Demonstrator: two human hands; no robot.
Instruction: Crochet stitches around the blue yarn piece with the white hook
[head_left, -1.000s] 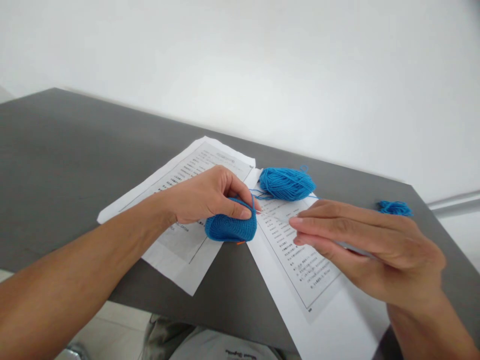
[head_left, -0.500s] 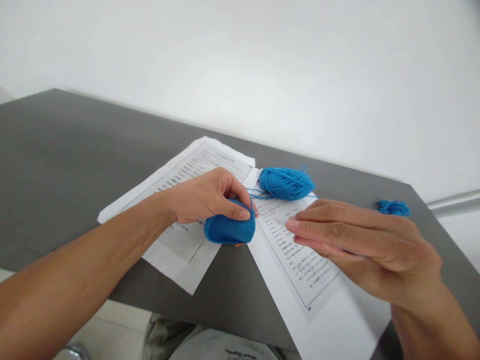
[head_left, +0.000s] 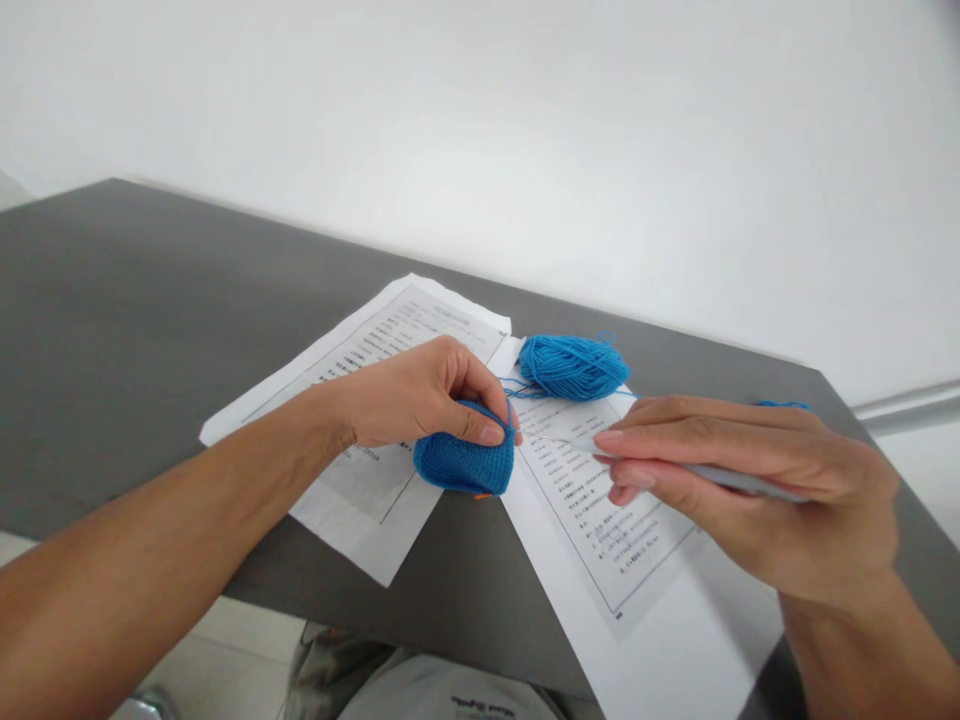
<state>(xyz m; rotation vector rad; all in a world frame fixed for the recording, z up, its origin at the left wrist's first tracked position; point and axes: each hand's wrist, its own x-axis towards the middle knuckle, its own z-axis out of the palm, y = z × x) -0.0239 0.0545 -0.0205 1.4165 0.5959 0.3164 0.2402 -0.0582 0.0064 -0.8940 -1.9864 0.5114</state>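
Note:
My left hand (head_left: 409, 395) pinches a round blue crocheted piece (head_left: 461, 463) between thumb and fingers, just above the table edge. A thin blue strand runs from it to a ball of blue yarn (head_left: 574, 366) lying behind it on the papers. My right hand (head_left: 742, 480) holds a slim grey crochet hook (head_left: 720, 478), whose thin tip points left at the crocheted piece and nearly touches my left thumb. A small orange marker (head_left: 482, 496) sticks out under the piece.
Two printed sheets lie on the dark grey table (head_left: 135, 300): one (head_left: 375, 350) under my left hand, one (head_left: 622, 560) under my right, overhanging the near edge. A small blue yarn scrap (head_left: 784, 404) peeks out behind my right hand. A white wall stands beyond.
My right hand turned so the hook's handle shows, and shifted slightly right. The crocheted piece and my left hand stayed nearly still.

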